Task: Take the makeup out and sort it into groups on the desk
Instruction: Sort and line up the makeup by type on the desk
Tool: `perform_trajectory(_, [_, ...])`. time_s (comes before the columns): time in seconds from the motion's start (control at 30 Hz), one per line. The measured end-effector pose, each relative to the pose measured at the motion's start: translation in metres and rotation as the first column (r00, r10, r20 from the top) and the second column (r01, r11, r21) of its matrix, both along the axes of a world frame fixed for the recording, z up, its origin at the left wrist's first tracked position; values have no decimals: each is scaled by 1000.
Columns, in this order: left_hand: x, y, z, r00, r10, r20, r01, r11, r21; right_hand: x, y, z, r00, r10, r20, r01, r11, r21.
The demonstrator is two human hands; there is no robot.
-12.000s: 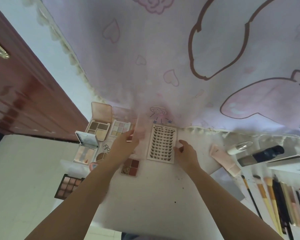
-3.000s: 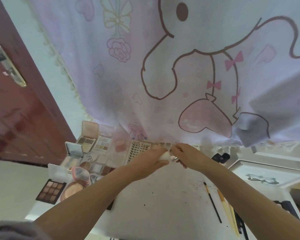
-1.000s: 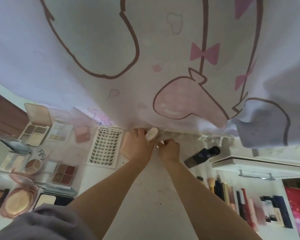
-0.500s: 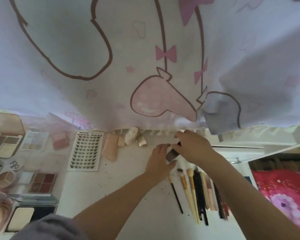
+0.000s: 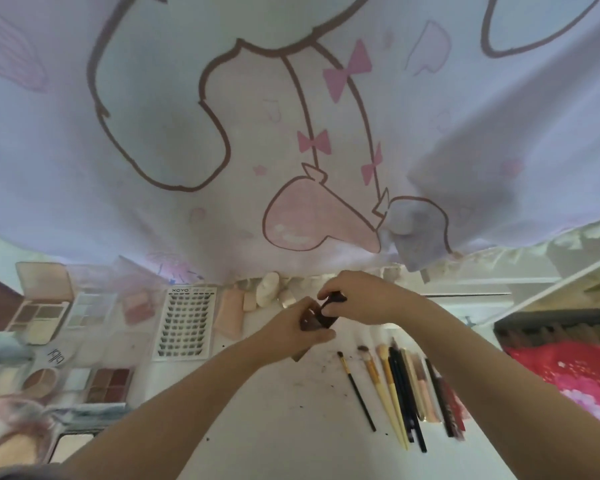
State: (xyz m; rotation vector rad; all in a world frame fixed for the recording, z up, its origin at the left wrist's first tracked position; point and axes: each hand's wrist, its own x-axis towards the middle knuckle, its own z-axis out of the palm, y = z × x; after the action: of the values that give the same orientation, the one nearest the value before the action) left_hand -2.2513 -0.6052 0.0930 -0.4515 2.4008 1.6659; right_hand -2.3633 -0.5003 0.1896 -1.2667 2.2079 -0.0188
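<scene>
Both hands meet above the middle of the worktop on one small dark bottle: the left hand has its grip clenched around the brownish body, and the right hand pinches the black cap end between fingertips. Whether the cap is tight or loosening cannot be told, and that is the main risk; if it comes free while the bottle is tilted, liquid could drip onto the bare white surface directly below or onto the row of brushes and pencils lying at 4 o'clock from the hands. A slip of the pinch would likely drop the bottle among those brushes and scatter a group already laid straight. At 10 o'clock from the hands, just beside them, a pale bottle, a pink tube and small pieces sit close under the curtain hem; setting the dark bottle there carelessly could knock them over or push them under the cloth. The lash card and the palettes at 9 o'clock lie well apart and look safe.
</scene>
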Motion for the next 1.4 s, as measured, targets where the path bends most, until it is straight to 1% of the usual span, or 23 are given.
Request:
perform_trajectory(0.07, [20, -12, 20, 998, -60, 8, 59, 995, 82, 13, -1, 25, 997, 59, 40, -57, 997, -43])
perform_trajectory(0.13, [41, -18, 37, 994, -104, -23, 106, 980, 168, 24, -1, 42, 994, 104, 21, -102, 992, -80])
perform_trajectory(0.17, [51, -19, 43, 992, -116, -45, 122, 980, 157, 31, -2, 47, 990, 139, 0, -138, 988, -70])
perform_trajectory(0.2, [59, -19, 47, 990, -126, -62, 132, 985, 110, 38, -3, 50, 983, 183, -19, -184, 982, -33])
perform_trajectory(0.27, [71, -19, 53, 987, -131, -92, 132, 991, -5, 55, -7, 49, 964, 265, -24, -262, 962, 82])
perform_trajectory(0.33, [81, -20, 57, 980, -145, -134, 133, 987, -90, 72, -11, 45, 952, 305, -17, -298, 941, 163])
perform_trajectory(0.43, [94, -25, 58, 975, -169, -146, 142, 973, -183, 89, -13, 43, 940, 337, -54, -327, 935, 140])
perform_trajectory(0.5, [101, -29, 57, 979, -165, -124, 140, 972, -186, 93, -12, 42, 939, 340, -41, -333, 935, 117])
perform_trajectory(0.67, [109, -27, 57, 982, -168, -82, 153, 974, -165, 100, -9, 34, 952, 307, -8, -304, 945, 122])
perform_trajectory(0.73, [110, -29, 52, 983, -164, -79, 149, 973, -175, 99, -4, 35, 960, 278, -4, -276, 954, 119])
perform_trajectory(0.8, [116, -38, 40, 987, -157, -41, 144, 964, -225, 87, 7, 39, 971, 239, -8, -236, 964, 121])
perform_trajectory(0.87, [123, -50, 24, 997, -73, -13, 68, 969, -238, 66, 17, 41, 986, 166, -11, -165, 984, 65])
perform_trajectory(0.93, [119, -52, 13, 998, 54, -33, -59, 987, -148, 52, 19, 30, 994, 106, 22, -106, 994, -8])
perform_trajectory(1.0, [102, -45, 6, 985, 167, -45, -169, 984, -50, 45, 10, 8, 990, 33, 136, -26, 998, -54])
perform_trajectory(1.03, [93, -41, 4, 978, 207, -38, -208, 978, -25, 44, 6, -4, 981, -10, 192, 23, 997, -67])
perform_trajectory(1.1, [79, -36, -4, 962, 271, -23, -272, 962, -17, 40, 0, -31, 962, -106, 252, 138, 984, -115])
perform_trajectory(1.13, [74, -36, -9, 951, 310, -22, -310, 950, -33, 37, -1, -45, 951, -154, 268, 202, 967, -158])
perform_trajectory(1.2, [67, -38, -22, 914, 403, -36, -404, 903, -150, 30, -4, -74, 935, -235, 265, 302, 920, -250])
perform_trajectory(1.27, [61, -40, -32, 874, 485, -27, -474, 838, -271, 27, -10, -103, 918, -319, 237, 376, 889, -261])
perform_trajectory(1.33, [53, -41, -40, 846, 534, -13, -514, 807, -291, 25, -20, -125, 887, -388, 250, 447, 856, -260])
perform_trajectory(1.4, [45, -41, -45, 838, 546, -26, -528, 797, -292, 26, -28, -135, 862, -427, 273, 496, 823, -278])
